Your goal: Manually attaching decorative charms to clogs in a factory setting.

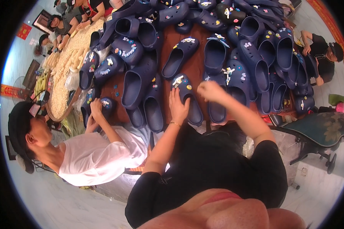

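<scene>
At the near edge of the reddish-brown table, I have the left hand laid along the left side of a navy clog, thumb and fingers spread; I judge that a firm, flat palm would stop the shoe sliding. Just right of the clog's toe charms, the right hand is curled, and I cannot tell whether it pinches anything; I'd bring it in from straight above, clear of the left fingertips.
</scene>
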Tool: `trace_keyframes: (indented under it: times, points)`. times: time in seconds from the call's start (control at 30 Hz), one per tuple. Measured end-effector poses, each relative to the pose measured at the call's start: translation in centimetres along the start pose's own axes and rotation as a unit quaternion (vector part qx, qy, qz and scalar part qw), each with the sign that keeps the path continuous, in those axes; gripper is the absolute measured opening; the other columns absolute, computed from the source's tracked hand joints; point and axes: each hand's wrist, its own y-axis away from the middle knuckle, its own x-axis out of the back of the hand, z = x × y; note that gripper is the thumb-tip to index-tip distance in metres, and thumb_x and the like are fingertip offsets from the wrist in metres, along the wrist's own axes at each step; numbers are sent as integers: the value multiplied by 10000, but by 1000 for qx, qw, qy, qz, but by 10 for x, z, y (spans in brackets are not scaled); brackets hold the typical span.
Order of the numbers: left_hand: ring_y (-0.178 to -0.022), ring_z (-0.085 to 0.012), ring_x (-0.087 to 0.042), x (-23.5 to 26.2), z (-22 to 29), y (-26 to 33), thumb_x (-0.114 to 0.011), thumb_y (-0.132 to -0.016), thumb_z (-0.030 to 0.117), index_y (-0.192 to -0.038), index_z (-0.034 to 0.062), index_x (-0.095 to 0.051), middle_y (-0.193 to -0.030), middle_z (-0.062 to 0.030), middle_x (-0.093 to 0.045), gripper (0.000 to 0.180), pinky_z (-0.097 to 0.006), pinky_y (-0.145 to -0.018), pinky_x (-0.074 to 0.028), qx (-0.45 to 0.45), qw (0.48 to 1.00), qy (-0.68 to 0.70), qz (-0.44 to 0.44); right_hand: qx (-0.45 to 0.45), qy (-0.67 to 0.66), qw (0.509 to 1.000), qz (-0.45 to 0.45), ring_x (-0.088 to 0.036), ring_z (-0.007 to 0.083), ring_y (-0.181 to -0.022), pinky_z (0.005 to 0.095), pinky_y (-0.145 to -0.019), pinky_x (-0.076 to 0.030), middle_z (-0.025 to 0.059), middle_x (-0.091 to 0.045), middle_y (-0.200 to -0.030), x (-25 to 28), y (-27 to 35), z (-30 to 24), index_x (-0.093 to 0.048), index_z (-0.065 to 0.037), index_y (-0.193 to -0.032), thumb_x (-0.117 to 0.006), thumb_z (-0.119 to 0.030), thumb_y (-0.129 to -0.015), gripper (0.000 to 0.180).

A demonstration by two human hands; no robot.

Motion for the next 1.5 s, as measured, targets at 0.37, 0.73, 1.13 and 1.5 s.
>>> trace_keyframes:
  times: [0.37,0.73,1.13,1.5]
  points:
    - [-1262,-381,-248,-11,-6,3,-472,-692,43,-1310,-2,-310,-1355,-202,-300,641,-442,-1052,-187,30,995,88,20,-216,175,801,530,-537,377,-1004,400,-895,-421,261,-536,-1071,234,-125,92,-572,-2,-1048,-548,-274,-757,399]
    - [-1264,-371,-261,1,-24,11,-490,-668,26,-1311,-11,-303,-1343,-197,-325,671,-429,-1058,-190,89,994,41,56,-246,-312,841,367,-564,226,-884,418,-723,-460,94,-590,-1005,232,-206,157,-564,-91,-1053,-499,-257,-767,337]
    - [-1256,-371,-281,17,-11,17,-468,-666,-11,-1286,3,-336,-1330,-209,-330,635,-407,-1054,-236,41,995,84,-19,52,-434,875,208,-501,215,-1026,318,-894,-381,111,-493,-1196,137,-16,45,-392,9,-1260,-523,-208,-861,473]
    - [-901,-328,-530,51,37,76,-550,-771,128,-960,7,-520,-880,-159,-520,227,-407,-782,-417,22,971,236,-30,21,-311,943,119,-539,236,-982,308,-876,-396,153,-557,-1098,0,57,74,-428,50,-1214,-484,-75,-820,418]
